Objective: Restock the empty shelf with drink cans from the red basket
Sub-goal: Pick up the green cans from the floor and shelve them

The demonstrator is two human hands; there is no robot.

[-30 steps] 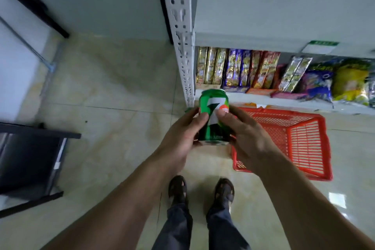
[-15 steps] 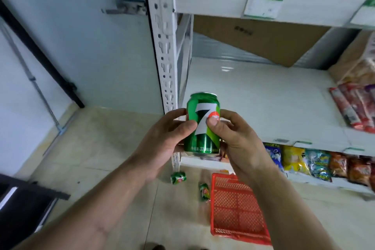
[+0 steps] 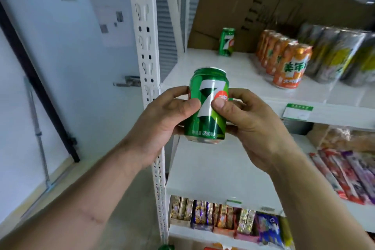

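Note:
I hold a green drink can (image 3: 208, 105) upright in front of the shelf edge, at chest height. My left hand (image 3: 162, 119) grips its left side with the thumb across the label. My right hand (image 3: 249, 119) grips the right side, thumb on the front. Beyond it lies the white upper shelf (image 3: 203, 67), mostly bare on its left. One more green can (image 3: 226, 41) stands alone at the back of that shelf, against brown cardboard. The red basket is out of view.
Orange cans (image 3: 288, 63) and silver-yellow cans (image 3: 341, 57) fill the shelf's right part. A white perforated upright (image 3: 146, 46) stands left of the can. Snack packs (image 3: 223, 215) line the lower shelves. A green can's top (image 3: 166, 247) peeks in at the bottom edge.
My view has tilted up from the floor and basket to the upper shelf. Both hands have lifted the green can with it, keeping the same grip.

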